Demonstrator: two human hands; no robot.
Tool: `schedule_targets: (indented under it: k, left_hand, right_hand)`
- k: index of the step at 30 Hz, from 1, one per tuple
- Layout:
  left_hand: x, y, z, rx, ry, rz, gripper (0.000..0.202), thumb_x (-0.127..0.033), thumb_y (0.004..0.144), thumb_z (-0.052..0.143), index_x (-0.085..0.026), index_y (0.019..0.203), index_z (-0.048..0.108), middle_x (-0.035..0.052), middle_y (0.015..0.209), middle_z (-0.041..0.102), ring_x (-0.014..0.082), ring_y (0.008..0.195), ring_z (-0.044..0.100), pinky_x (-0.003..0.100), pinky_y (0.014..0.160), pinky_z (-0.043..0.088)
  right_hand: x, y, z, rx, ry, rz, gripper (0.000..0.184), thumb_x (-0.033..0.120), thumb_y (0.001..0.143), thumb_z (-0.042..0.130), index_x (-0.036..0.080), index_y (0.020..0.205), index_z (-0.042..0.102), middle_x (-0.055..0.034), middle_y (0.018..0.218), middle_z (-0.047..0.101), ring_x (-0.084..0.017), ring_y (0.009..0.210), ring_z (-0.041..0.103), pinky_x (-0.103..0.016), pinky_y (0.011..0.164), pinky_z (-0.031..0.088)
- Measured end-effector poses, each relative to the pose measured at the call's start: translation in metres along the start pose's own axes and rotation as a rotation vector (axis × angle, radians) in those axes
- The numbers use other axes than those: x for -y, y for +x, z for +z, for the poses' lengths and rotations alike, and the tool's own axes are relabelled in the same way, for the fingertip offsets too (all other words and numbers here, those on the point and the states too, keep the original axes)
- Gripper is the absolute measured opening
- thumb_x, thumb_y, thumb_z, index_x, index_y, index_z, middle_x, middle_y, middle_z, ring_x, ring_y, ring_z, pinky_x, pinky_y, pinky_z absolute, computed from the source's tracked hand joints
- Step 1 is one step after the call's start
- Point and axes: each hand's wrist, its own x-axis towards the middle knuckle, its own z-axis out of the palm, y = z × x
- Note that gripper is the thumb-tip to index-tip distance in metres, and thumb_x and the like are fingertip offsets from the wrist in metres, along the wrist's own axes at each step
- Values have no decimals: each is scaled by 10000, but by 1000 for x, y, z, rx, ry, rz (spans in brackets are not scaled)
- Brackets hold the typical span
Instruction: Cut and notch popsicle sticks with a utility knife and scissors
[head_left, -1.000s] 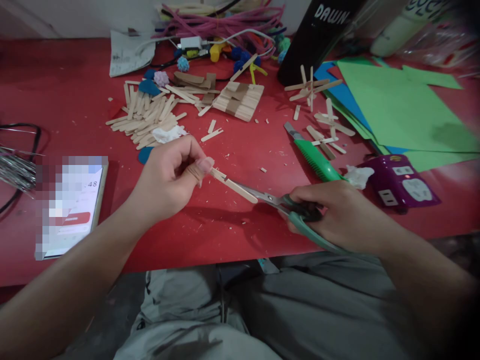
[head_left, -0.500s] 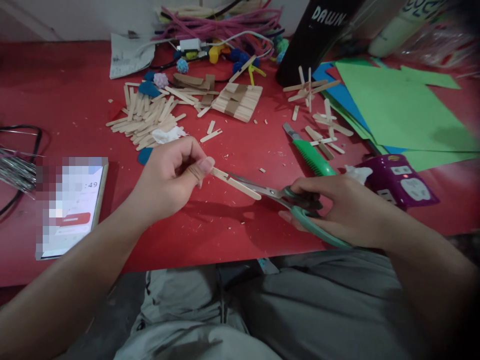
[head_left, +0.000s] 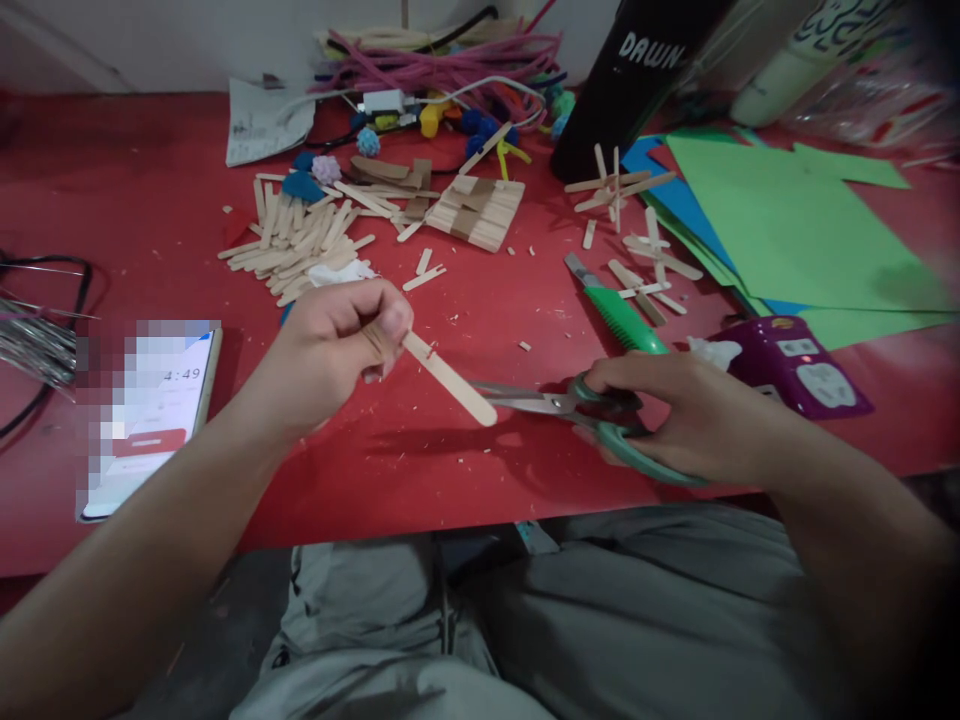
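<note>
Between thumb and fingers, my left hand (head_left: 349, 345) pinches one end of a wooden craft stick (head_left: 454, 382). A small notch shows in the stick's edge close to my fingertips. My right hand (head_left: 675, 410) has its fingers through the green handles of a pair of scissors (head_left: 555, 402). The blades point left, and their tips lie behind the stick's free end; whether they touch it I cannot tell. Just beyond my right hand lies a green box cutter (head_left: 622, 315) with its blade out.
Loose craft sticks (head_left: 300, 235) are piled behind my left hand, beside a banded bundle (head_left: 480, 212). Joined sticks (head_left: 652, 245) lie at the right near green paper (head_left: 787, 230). A phone (head_left: 150, 420) is at the left, a purple power socket (head_left: 802, 365) at the right, a black bottle (head_left: 607, 90) behind.
My left hand has drawn back slightly left and the craft stick has tilted steeper, its notch now clear of the scissor blades. The scissors have shifted slightly downward in view.
</note>
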Motion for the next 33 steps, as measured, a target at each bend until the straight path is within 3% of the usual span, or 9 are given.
schedule_targets:
  k: [8, 20, 33]
  left_hand:
    - [-5, 0, -1, -3, 193, 111, 330, -429, 857, 705, -252, 629, 544, -19, 502, 482, 128, 447, 405, 297, 420, 323]
    - [-3, 0, 1, 13, 205, 107, 279, -355, 875, 682, -247, 664, 536, -13, 559, 501, 131, 483, 408, 303, 450, 351]
    - [-4, 1, 3, 36, 203, 89, 247, -314, 866, 663, -237, 665, 541, -24, 535, 484, 117, 460, 392, 284, 418, 328]
  right_hand:
    - [0, 0, -1, 24, -24, 47, 258, 386, 884, 586, 165, 754, 620, -13, 648, 568, -127, 603, 402, -261, 562, 369]
    - [6, 2, 0, 22, -11, 39, 255, 363, 894, 570, 174, 724, 581, -4, 632, 519, -123, 596, 371, -256, 549, 346]
    - [4, 2, 4, -37, -12, -3, 190, 339, 840, 582, 193, 718, 566, -44, 689, 625, -136, 589, 444, -268, 560, 370]
